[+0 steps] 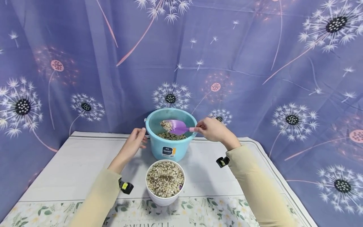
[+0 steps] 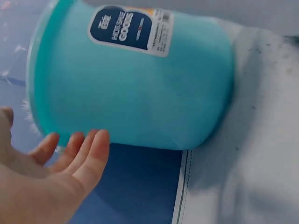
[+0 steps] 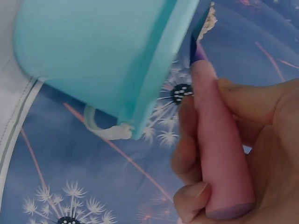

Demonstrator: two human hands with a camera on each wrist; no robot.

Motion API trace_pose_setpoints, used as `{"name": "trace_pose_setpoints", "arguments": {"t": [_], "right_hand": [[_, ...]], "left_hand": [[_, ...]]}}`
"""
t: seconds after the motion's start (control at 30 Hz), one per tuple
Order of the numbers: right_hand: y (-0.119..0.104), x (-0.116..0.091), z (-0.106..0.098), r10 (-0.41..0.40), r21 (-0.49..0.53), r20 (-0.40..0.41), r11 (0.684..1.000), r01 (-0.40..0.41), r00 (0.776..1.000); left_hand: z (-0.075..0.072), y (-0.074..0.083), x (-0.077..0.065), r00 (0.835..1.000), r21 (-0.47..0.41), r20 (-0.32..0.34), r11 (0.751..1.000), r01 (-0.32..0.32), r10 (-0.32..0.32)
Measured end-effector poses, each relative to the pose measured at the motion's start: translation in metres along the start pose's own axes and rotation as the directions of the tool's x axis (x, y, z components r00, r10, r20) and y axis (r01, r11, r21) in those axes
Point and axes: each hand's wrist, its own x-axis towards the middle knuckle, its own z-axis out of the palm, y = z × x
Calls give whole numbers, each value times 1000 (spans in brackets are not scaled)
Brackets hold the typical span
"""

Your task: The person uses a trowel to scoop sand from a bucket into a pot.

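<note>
My right hand (image 1: 213, 129) grips the pink handle (image 3: 222, 149) of a purple hand trowel (image 1: 178, 127) and holds it level with the rim of a light blue bucket (image 1: 156, 142). Pale, grainy mix (image 1: 166, 125) lies at the blade's tip. Lower inside the bucket, more grainy mix (image 1: 171, 136) shows, darker in tone. At the bucket's left side is my left hand (image 1: 131, 145), fingers loosely extended by the wall near the rim; whether they touch it I cannot tell. A white pot (image 1: 163, 200) filled with similar mix (image 1: 165, 179) stands in front of the bucket.
The bucket and pot stand on a table with a white, flower-edged cloth (image 1: 210, 170). Behind it hangs a blue dandelion-print curtain (image 1: 127, 82). A bucket handle (image 3: 96, 128) hangs at the bucket's right side. Each sleeve carries a small black wrist device (image 1: 222, 161).
</note>
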Motion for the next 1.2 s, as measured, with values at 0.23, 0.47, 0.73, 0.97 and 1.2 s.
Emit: {"name": "trace_pose_setpoints", "arguments": {"t": [0.23, 0.47, 0.73, 0.97, 1.2], "right_hand": [[-10, -28, 6, 49, 2, -97, 999, -49, 994], [-22, -59, 14, 79, -13, -159, 997, -82, 984], [-33, -92, 28, 49, -78, -208, 995, -67, 977], [-40, -114, 42, 124, -64, -169, 989, -136, 978], [-43, -125, 49, 162, -91, -149, 980, -177, 975]], "left_hand": [[-6, -5, -46, 985, 37, 162, 997, -72, 65], [-9, -12, -74, 949, 104, 284, 980, -171, 136], [-4, -29, -90, 869, -47, 459, 982, -185, 185], [7, -30, -93, 809, -128, 558, 982, -137, 185], [12, -28, -93, 782, -155, 585, 976, -151, 214]]}}
